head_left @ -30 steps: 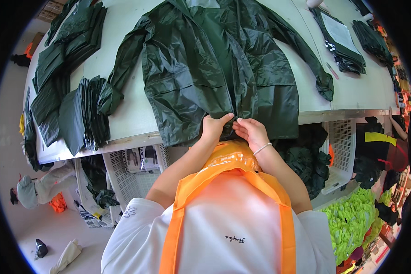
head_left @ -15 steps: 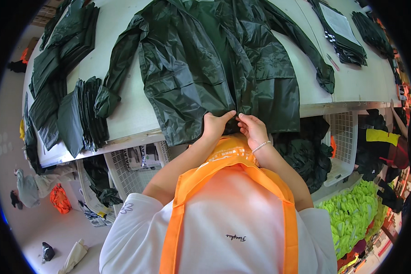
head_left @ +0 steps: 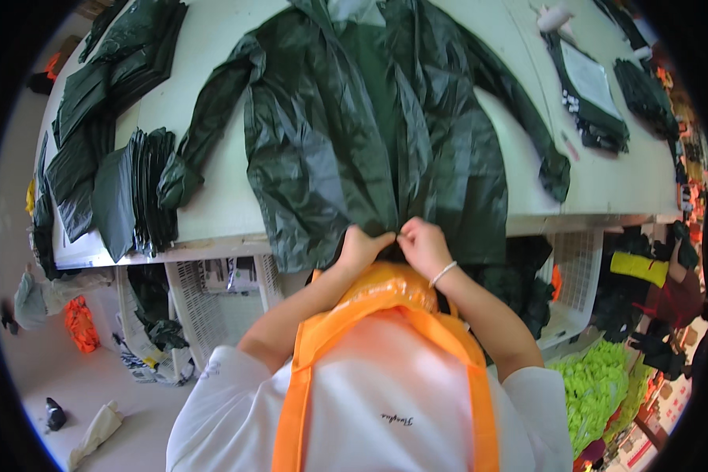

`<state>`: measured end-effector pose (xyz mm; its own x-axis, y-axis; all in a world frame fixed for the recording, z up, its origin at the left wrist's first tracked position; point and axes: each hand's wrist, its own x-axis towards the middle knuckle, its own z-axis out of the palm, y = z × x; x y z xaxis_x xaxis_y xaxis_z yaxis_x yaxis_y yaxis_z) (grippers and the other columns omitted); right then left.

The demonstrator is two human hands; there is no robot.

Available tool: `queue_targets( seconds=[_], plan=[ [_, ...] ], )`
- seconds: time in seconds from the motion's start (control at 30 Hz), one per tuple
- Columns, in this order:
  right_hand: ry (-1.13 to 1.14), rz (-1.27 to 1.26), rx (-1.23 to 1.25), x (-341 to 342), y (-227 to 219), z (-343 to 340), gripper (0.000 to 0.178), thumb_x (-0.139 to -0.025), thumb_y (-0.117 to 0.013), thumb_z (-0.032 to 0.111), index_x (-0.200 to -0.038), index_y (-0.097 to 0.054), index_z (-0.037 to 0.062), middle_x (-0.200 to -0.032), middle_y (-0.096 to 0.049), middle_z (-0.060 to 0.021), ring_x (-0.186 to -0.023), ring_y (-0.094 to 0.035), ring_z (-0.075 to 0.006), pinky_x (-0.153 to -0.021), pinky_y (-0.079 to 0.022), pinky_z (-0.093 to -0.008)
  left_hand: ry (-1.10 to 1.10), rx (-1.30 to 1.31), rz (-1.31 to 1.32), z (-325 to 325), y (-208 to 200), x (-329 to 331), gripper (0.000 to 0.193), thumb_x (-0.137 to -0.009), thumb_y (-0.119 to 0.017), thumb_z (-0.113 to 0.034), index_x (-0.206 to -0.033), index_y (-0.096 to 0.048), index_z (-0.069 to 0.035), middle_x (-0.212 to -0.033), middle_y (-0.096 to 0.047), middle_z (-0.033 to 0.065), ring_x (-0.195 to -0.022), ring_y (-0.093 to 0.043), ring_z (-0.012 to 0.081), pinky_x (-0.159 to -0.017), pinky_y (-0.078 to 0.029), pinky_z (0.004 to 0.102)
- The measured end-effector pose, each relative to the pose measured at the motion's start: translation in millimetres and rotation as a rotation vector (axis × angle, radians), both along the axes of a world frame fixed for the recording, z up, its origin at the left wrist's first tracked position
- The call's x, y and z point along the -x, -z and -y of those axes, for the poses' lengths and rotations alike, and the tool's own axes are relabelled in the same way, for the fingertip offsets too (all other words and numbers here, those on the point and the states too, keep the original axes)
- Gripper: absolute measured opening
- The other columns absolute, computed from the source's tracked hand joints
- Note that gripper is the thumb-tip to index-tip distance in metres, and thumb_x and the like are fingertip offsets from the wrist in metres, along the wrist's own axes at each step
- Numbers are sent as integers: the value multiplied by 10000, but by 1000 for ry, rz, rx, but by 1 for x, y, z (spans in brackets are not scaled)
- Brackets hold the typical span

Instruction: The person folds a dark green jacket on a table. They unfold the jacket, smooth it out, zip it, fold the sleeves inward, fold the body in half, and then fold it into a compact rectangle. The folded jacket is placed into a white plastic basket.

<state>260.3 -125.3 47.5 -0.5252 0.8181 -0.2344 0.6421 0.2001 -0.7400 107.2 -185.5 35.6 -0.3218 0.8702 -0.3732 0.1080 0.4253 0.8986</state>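
A dark green rain jacket (head_left: 311,157) lies across the white tabletop (head_left: 224,189), its hem (head_left: 480,256) hanging off, left hand (head_left: 362,247) and right hand (head_left: 426,245) both with fingers clamped on its lower front edges (head_left: 397,212).

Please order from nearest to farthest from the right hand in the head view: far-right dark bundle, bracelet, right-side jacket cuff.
From the right hand:
1. Bracelet: worn just behind it.
2. Jacket cuff: to the right.
3. Dark bundle: farther right.
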Motion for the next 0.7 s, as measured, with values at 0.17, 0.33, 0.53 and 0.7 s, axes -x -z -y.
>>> queue_targets(
  seconds=[0.17, 0.33, 0.53, 0.7],
  plan=[
    [-556, 137, -516, 17, -14, -62, 47, -747, -592, 103, -773, -553, 97, -783, -528, -62, -841, -522, -254, -738, -438, -346, 80, 272, 31, 6, -25, 0, 353, -675, -776, -166, -925, -648, 47, -879, -683, 166, -793, -653, 236, -740, -507, 342],
    [-506, 88, -933, 111, -14, -239, 62, -737, -595, 108, -796, -582, 95, -898, -596, -39, -991, -509, -246, -843, -382, -386, -48, 143, -167, 34, 19, -23, 470, -649, -788, -280, -943, -628, 50, -913, -647, 241, -870, -623, 377, -778, -495, 382],
    [-635, 269, -1023, 198, -7, -383, 63, -726, -654, 194, -730, -629, 136, -839, -613, -1, -938, -525, -213, -813, -367, -363, -49, 562, -77, 71, 54, -67, 721, -658, -801, -298, -1211, -472, 26, -1191, -535, 244, -1112, -516, 374, -945, -425, 384],
    [-759, 303, -715, 205, -11, -344, 40, -772, -614, 146, -756, -615, 109, -836, -627, -45, -939, -549, -248, -824, -392, -385, -40, 535, -82, 81, 80, -116, 650, -700, -759, -363, -1174, -516, 10, -1170, -556, 234, -1098, -523, 372, -944, -427, 390]
  ],
)
